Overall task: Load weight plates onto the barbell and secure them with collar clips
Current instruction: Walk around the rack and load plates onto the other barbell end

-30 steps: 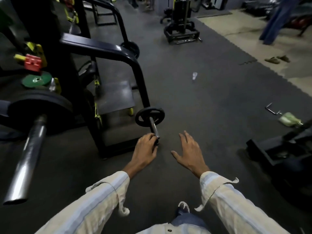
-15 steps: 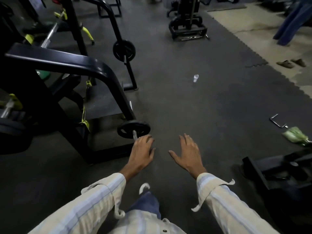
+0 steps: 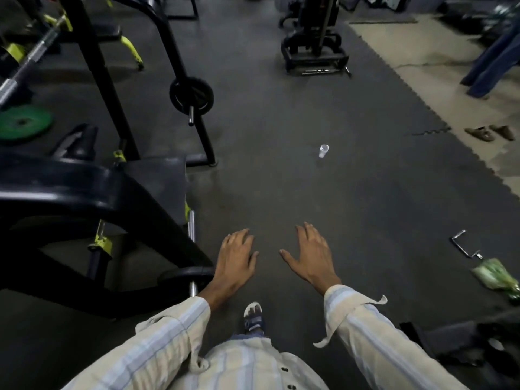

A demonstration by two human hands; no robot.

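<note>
My left hand (image 3: 235,263) and my right hand (image 3: 309,256) hang palm-down over the dark rubber floor, fingers spread, holding nothing. Just left of my left wrist a small black weight plate (image 3: 184,275) sits on a steel peg (image 3: 193,288) at the foot of the black rack. A second black plate (image 3: 191,94) hangs on a peg of the rack upright farther ahead. A green plate (image 3: 24,122) lies flat at the far left. A steel barbell (image 3: 26,59) crosses the upper left corner on yellow hooks.
The black rack frame (image 3: 98,198) fills the left side. A small clear cup (image 3: 323,151) stands on the floor ahead. A metal handle (image 3: 461,246) and green bag (image 3: 495,275) lie right. A black machine base (image 3: 315,54) stands far ahead. A person's legs (image 3: 492,66) and sandals (image 3: 489,133) are at the upper right.
My left hand has let go of the plate peg and opened. The view has moved forward past the rack; the near plate now lies beside my left wrist.
</note>
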